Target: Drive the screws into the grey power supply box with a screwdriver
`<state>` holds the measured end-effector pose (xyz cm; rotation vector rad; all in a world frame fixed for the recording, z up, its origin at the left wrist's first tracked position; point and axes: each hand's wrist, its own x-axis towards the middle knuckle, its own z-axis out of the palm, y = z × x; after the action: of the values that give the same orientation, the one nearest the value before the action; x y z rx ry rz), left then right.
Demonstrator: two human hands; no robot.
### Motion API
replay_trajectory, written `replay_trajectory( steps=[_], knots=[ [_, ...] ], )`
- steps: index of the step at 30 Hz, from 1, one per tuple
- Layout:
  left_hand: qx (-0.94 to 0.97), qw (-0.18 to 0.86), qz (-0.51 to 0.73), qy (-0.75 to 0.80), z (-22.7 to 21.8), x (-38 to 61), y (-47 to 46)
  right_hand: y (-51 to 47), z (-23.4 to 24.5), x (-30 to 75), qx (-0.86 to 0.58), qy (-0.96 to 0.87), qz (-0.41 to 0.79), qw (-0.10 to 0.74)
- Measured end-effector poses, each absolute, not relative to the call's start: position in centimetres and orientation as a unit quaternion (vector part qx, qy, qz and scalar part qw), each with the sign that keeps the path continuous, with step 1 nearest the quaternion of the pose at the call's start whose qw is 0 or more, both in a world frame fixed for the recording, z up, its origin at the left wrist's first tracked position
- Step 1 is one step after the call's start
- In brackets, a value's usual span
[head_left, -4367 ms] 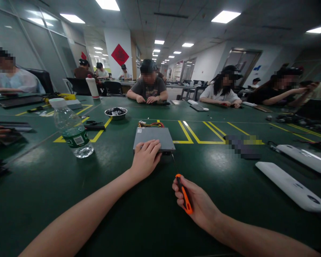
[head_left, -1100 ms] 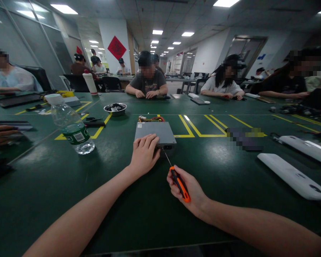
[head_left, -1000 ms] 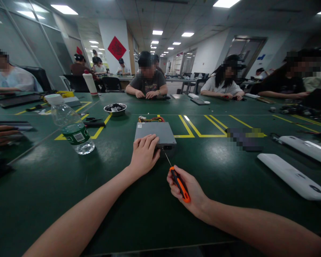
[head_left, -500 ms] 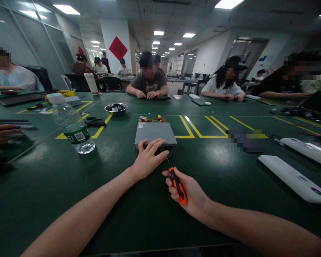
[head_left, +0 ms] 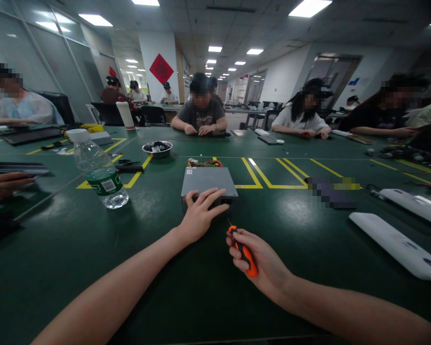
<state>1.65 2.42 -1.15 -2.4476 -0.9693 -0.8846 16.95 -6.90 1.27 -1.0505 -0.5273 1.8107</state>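
A flat grey metal box (head_left: 208, 180) with coloured wires at its far end lies on the green table (head_left: 57, 249) in front of me. My left hand (head_left: 200, 214) rests on the box's near edge with the fingers spread over its front face. My right hand (head_left: 258, 261) is closed round the orange and black handle of a screwdriver (head_left: 243, 248). Its thin shaft points up toward the box's near right corner, a little short of it.
A water bottle (head_left: 97, 168) stands to the left. A metal bowl (head_left: 157, 149) of small parts sits beyond the box. Two long white casings (head_left: 398, 245) lie at the right. Another person's hand (head_left: 2, 186) shows at the left edge. Several people sit across the table.
The screwdriver tip has drawn back from the box's front right corner. My left fingers have spread and slid down over the near edge.
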Motion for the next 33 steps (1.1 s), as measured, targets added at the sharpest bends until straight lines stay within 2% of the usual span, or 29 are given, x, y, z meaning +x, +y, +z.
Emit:
replay_trajectory(
  steps=[6,10,13,15,16,19,21,26,33],
  knots=[
    [-0.864,0.190,-0.347,-0.312,-1.3,1.8,2.4,-6.9,1.6,16.7,-0.447,-0.233,0.738,0.448],
    [-0.857,0.186,-0.382,-0.291,-1.6,1.9,2.7,-6.4,1.6,17.4,-0.521,-0.358,0.655,0.414],
    [-0.857,0.168,-0.392,-0.291,-1.7,1.8,2.9,-6.0,0.9,18.9,-0.525,-0.523,0.486,0.464],
    [-0.858,0.155,-0.391,-0.294,-1.6,1.8,2.9,-5.9,0.4,19.9,-0.447,-0.668,0.282,0.524],
    [-0.859,0.150,-0.389,-0.295,-1.6,1.7,2.9,-5.9,0.3,20.4,-0.364,-0.748,0.176,0.526],
    [-0.865,0.141,-0.382,-0.295,-1.6,1.6,2.9,-6.0,0.3,21.0,-0.112,-0.884,-0.089,0.446],
    [-0.868,0.136,-0.378,-0.292,-1.6,1.4,2.9,-6.0,0.6,20.9,-0.046,-0.898,-0.185,0.396],
    [-0.874,0.137,-0.366,-0.290,-1.5,1.1,2.8,-5.9,1.2,20.4,-0.064,-0.896,-0.268,0.349],
    [-0.868,0.145,-0.320,-0.351,-1.0,1.3,2.6,-5.7,0.5,20.0,-0.057,-0.885,-0.242,0.394]
  ],
)
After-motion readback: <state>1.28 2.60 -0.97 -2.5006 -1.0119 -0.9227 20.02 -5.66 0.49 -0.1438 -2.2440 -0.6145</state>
